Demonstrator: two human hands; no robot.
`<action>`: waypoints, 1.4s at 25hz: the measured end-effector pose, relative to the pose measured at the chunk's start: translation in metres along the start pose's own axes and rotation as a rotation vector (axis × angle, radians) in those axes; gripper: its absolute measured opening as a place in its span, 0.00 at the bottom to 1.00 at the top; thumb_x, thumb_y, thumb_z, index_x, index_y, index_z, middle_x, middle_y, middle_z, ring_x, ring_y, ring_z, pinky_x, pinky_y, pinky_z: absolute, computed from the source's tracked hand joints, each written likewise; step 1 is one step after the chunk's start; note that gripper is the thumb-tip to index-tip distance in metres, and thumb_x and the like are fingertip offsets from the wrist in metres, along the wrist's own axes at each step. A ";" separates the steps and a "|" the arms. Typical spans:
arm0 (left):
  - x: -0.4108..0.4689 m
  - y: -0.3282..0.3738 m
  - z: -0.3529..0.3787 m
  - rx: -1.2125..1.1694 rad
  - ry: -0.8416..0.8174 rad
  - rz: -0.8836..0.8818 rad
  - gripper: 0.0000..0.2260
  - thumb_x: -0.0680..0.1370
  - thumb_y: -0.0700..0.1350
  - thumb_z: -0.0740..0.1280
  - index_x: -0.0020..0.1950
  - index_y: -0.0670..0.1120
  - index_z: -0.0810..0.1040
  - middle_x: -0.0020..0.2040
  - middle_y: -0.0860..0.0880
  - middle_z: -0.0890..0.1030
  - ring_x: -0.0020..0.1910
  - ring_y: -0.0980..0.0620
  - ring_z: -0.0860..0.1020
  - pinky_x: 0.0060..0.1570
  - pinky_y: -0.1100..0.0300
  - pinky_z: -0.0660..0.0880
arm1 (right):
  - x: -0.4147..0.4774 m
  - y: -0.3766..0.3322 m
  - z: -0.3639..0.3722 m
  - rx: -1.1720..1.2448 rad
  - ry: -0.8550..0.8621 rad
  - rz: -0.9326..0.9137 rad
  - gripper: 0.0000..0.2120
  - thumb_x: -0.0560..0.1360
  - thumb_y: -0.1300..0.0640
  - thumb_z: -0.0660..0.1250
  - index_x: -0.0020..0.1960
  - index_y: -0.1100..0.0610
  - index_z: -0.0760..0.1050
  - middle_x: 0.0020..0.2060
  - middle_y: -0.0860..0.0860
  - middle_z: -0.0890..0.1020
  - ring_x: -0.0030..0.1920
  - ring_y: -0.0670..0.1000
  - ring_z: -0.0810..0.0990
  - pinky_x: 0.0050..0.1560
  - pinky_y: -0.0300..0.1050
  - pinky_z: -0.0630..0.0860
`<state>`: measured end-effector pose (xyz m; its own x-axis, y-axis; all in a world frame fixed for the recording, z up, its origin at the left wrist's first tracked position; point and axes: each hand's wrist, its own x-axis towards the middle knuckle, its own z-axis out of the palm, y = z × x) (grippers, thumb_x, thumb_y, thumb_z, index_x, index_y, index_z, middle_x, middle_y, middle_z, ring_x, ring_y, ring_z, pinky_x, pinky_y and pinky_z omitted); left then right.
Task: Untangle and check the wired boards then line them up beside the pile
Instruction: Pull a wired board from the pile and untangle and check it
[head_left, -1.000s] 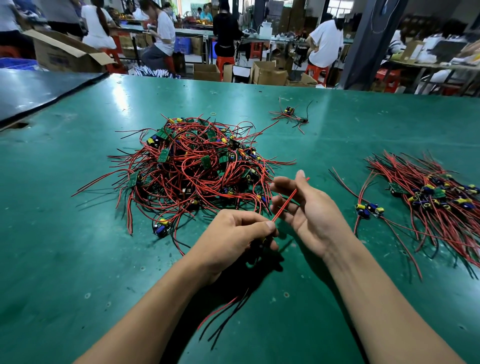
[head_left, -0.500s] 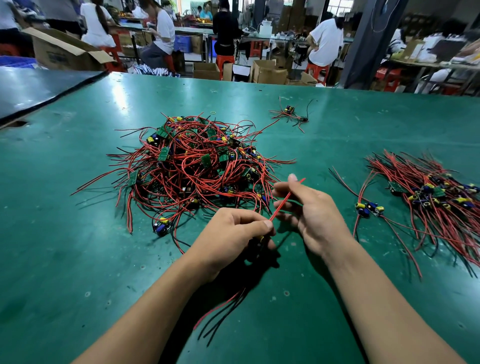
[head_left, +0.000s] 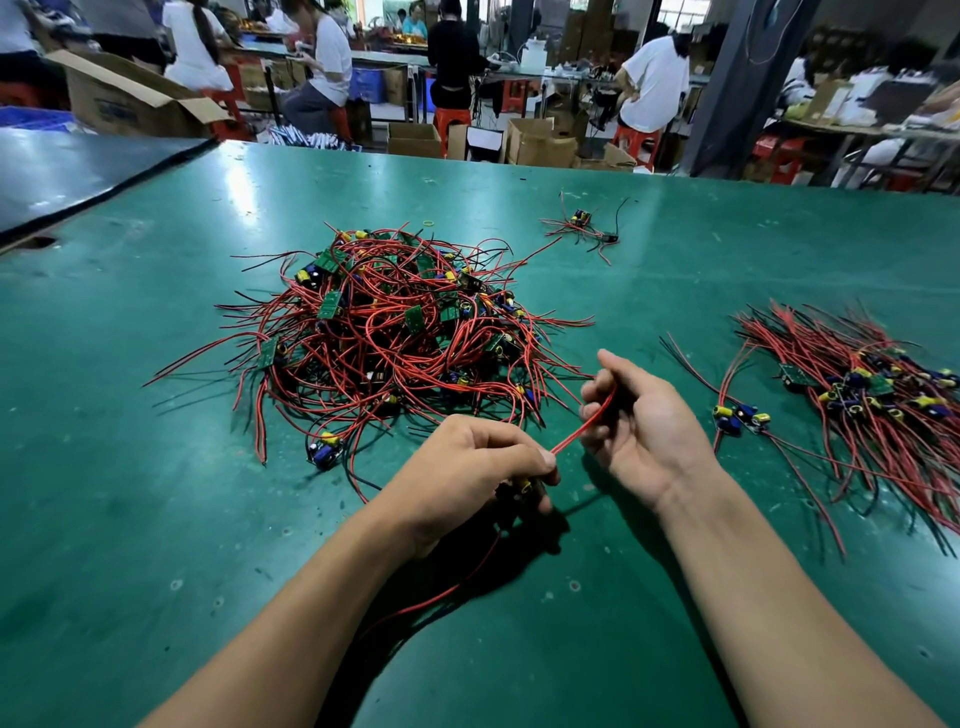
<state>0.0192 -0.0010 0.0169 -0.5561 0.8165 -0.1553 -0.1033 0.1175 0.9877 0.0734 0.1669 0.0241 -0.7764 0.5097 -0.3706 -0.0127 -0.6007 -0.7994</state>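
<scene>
A tangled pile (head_left: 395, 338) of small green boards with red and black wires lies in the middle of the green table (head_left: 130, 493). In front of it my left hand (head_left: 467, 467) grips one wired board (head_left: 519, 489), mostly hidden under the fingers, its wires trailing toward me. A red wire (head_left: 584, 426) runs from that hand up into my right hand (head_left: 644, 426), whose curled fingers pinch it. At the right lies a combed-out row of boards (head_left: 872, 395), with a single board (head_left: 740, 415) at its left edge.
Two loose wired boards (head_left: 584, 226) lie at the far centre of the table. A darker table (head_left: 78, 176) adjoins at the far left. Beyond the far edge are cardboard boxes (head_left: 540, 140), stools and seated people.
My right hand's fingers have curled further round the red wire, sliding along it. The left hand keeps its grip on the board in nearly the same place.
</scene>
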 end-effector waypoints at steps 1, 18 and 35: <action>0.000 0.000 0.001 -0.009 0.002 -0.005 0.08 0.75 0.40 0.69 0.37 0.43 0.84 0.31 0.42 0.82 0.25 0.52 0.75 0.26 0.67 0.68 | 0.000 0.000 -0.001 -0.012 -0.017 0.010 0.18 0.80 0.49 0.66 0.33 0.53 0.74 0.28 0.48 0.79 0.23 0.43 0.73 0.20 0.33 0.67; 0.007 0.013 -0.021 -0.563 0.508 0.189 0.07 0.72 0.43 0.72 0.45 0.40 0.83 0.42 0.43 0.84 0.40 0.50 0.81 0.45 0.58 0.81 | -0.014 0.034 0.019 -0.716 -0.371 -0.471 0.15 0.72 0.45 0.74 0.41 0.57 0.78 0.29 0.47 0.78 0.27 0.42 0.75 0.29 0.31 0.70; 0.000 0.013 -0.010 -0.613 -0.009 -0.056 0.14 0.68 0.53 0.71 0.39 0.42 0.86 0.38 0.45 0.85 0.33 0.52 0.84 0.33 0.61 0.80 | -0.011 0.020 0.015 -0.328 -0.463 -0.092 0.17 0.72 0.41 0.68 0.42 0.55 0.72 0.29 0.49 0.67 0.27 0.46 0.63 0.38 0.50 0.49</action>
<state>0.0100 -0.0051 0.0299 -0.5291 0.8237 -0.2041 -0.5890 -0.1833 0.7871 0.0718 0.1398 0.0189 -0.9772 0.1837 -0.1061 0.0456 -0.3063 -0.9508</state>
